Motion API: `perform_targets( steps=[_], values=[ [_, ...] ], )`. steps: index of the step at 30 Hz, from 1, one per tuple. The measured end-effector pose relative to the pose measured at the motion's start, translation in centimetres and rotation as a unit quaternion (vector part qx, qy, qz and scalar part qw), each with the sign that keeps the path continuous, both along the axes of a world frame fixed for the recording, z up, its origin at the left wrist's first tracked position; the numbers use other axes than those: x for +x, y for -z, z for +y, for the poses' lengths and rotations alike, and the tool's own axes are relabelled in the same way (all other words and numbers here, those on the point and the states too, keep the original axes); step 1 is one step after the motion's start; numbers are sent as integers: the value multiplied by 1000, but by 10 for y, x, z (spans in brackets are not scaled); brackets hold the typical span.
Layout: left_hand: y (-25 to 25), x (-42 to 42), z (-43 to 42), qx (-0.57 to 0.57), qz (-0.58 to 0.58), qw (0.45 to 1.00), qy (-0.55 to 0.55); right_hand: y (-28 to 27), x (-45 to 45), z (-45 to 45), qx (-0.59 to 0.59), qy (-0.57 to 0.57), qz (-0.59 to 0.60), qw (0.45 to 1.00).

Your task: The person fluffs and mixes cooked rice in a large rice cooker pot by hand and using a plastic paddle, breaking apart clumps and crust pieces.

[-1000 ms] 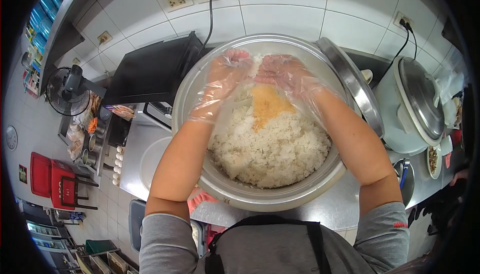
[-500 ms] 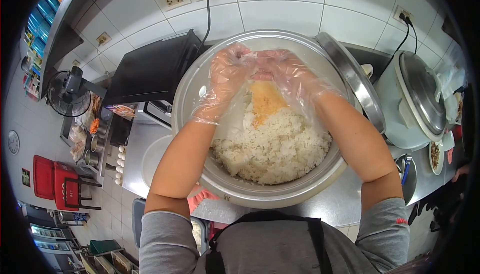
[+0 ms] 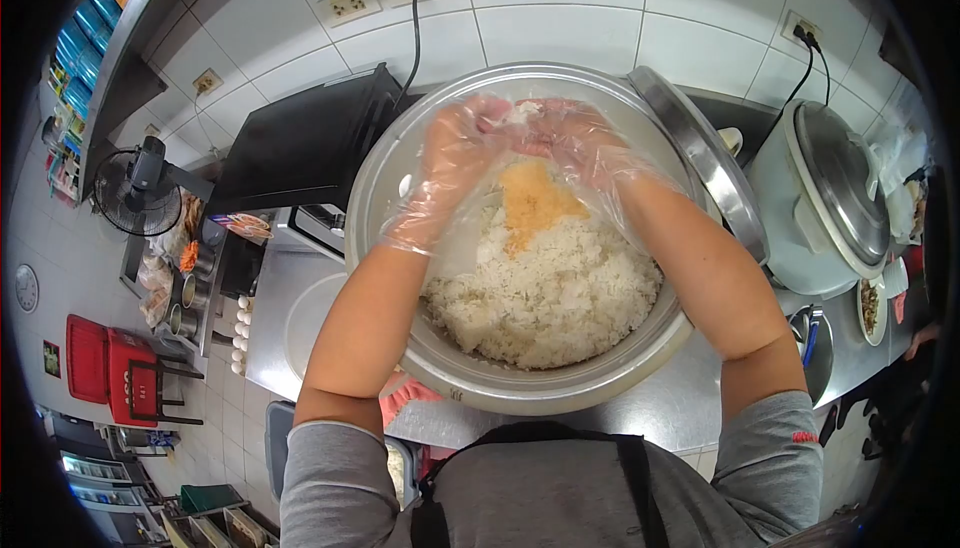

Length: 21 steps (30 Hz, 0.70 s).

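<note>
A big round metal pot (image 3: 452, 388) holds cooked white rice (image 3: 560, 298), with an orange-tan patch (image 3: 540, 198) at its far side. Over that patch, near the pot's far wall, my left hand (image 3: 462, 143) and my right hand (image 3: 572, 136) meet, both in clear plastic gloves. Their fingers are curled together around a clump of white rice (image 3: 524, 113), which shows between them. The palms and the underside of the clump are hidden.
A metal lid (image 3: 700, 153) leans on the pot's right side, beside a lidded rice cooker (image 3: 825, 188). To the left stands a black appliance (image 3: 300, 143). A plate of food (image 3: 872, 313) and a metal bowl (image 3: 815, 348) sit on the right counter.
My hands have shifted slightly against each other, and more of the rice clump now shows between the fingers. The rice in the pot looks the same.
</note>
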<state>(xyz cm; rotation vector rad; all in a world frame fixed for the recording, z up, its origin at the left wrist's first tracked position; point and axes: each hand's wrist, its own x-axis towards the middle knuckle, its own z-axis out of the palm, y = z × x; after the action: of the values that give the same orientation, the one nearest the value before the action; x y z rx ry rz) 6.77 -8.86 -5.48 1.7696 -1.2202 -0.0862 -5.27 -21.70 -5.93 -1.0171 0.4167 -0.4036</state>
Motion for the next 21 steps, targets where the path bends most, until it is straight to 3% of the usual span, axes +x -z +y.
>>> perform_targets(
  steps=[5, 9, 11, 14, 18, 21],
  values=[
    [9, -5, -7, 12, -50, 999, 0, 10, 2, 3, -43, -8, -24, 999],
    [10, -12, -9, -28, 0, 1000, -8, 10, 6, 6, -96, 35, 30, 994],
    [13, -9, -11, -23, -26, 999, -19, 3, 4, 9, -104, 17, 28, 994],
    [11, 5, -7, -35, 28, 999, -19, 2, 4, 10, -83, 0, 12, 997],
    [30, 51, 0, 72, -115, 990, -47, 5, 7, 3, -49, 26, 5, 998],
    [30, 43, 2, -42, 7, 999, -16, 12, 8, -7, -28, 17, 19, 999]
  ],
)
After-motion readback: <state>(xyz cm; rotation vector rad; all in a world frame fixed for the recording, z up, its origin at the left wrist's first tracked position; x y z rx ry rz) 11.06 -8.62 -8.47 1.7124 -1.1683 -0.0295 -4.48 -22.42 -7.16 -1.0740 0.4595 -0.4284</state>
